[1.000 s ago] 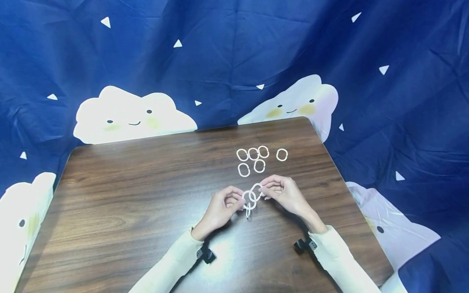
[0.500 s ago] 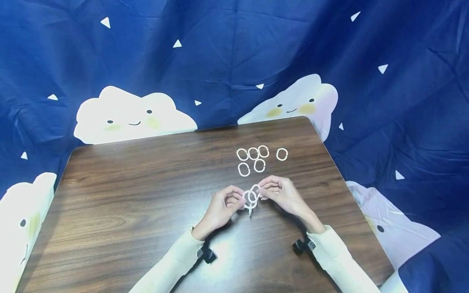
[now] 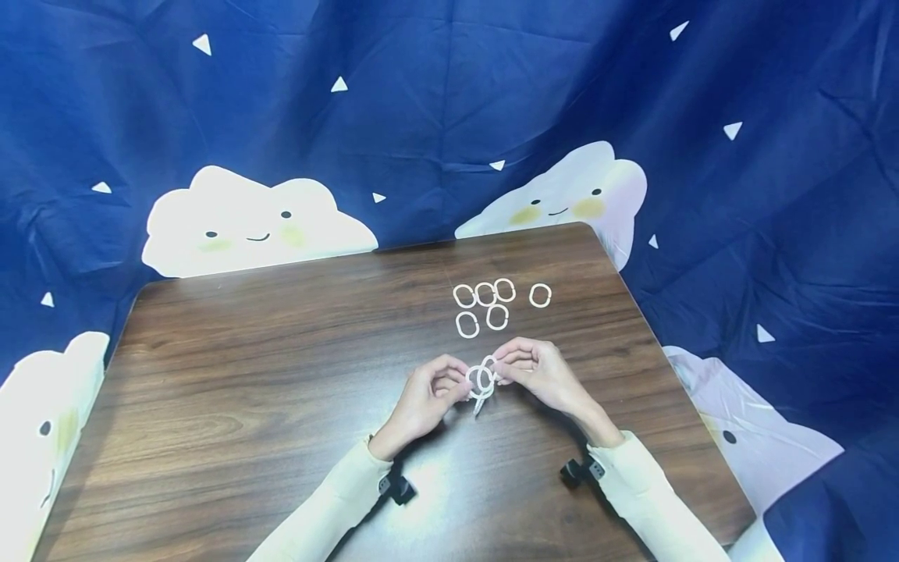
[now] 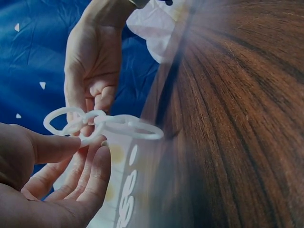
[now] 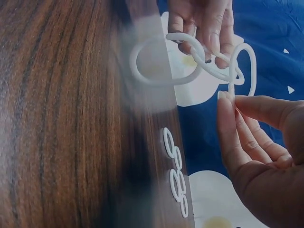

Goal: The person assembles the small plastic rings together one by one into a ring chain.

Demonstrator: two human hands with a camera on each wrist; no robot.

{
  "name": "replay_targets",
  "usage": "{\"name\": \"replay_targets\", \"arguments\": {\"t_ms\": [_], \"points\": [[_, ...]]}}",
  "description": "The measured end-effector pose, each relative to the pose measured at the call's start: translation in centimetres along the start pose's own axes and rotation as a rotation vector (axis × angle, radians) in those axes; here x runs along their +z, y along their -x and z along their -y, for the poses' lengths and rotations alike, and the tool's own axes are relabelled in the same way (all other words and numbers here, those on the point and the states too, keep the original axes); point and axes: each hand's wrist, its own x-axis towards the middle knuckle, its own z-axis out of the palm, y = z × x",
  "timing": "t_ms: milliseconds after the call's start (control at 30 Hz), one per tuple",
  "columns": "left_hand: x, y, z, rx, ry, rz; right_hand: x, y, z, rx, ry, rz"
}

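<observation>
L hand [image 3: 421, 398] is pinching 1 ring [image 3: 480, 397], R hand [image 3: 544, 377] pinching 2nd ring [image 5: 253, 71] crossing it — both above counter [image 3: 281, 390], 3rd ring [image 5: 161, 83] hanging below. Risk: either grip loosening — rings slipping apart.

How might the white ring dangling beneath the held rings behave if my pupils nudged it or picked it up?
The dangling white ring appears to hang ungripped, so a nudge would probably make it swing. Its slender loop suggests it is light. Its rounded outline shows no sagging, so it is likely stiff rather than floppy.
</observation>
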Motion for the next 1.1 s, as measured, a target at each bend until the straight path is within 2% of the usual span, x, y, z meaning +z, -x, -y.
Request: {"name": "replay_targets", "arguments": {"t_ms": [467, 700, 900, 1100], "points": [[0.1, 0.1, 0.0, 0.007, 0.005, -0.011, 0.4, 0.1, 0.2, 0.004, -0.006, 0.015], [0.3, 0.1, 0.0, 0.042, -0.013, 0.005, 0.9, -0.3, 0.5, -0.022, 0.011, 0.011], [0.2, 0.0, 0.0, 0.028, 0.007, -0.005, 0.9, -0.7, 0.9, -0.071, 0.014, -0.025], [0.3, 0.1, 0.1, 0.018, -0.027, -0.012, 0.6, -0.6, 1.4, -0.1, -0.005, -0.025]]}}
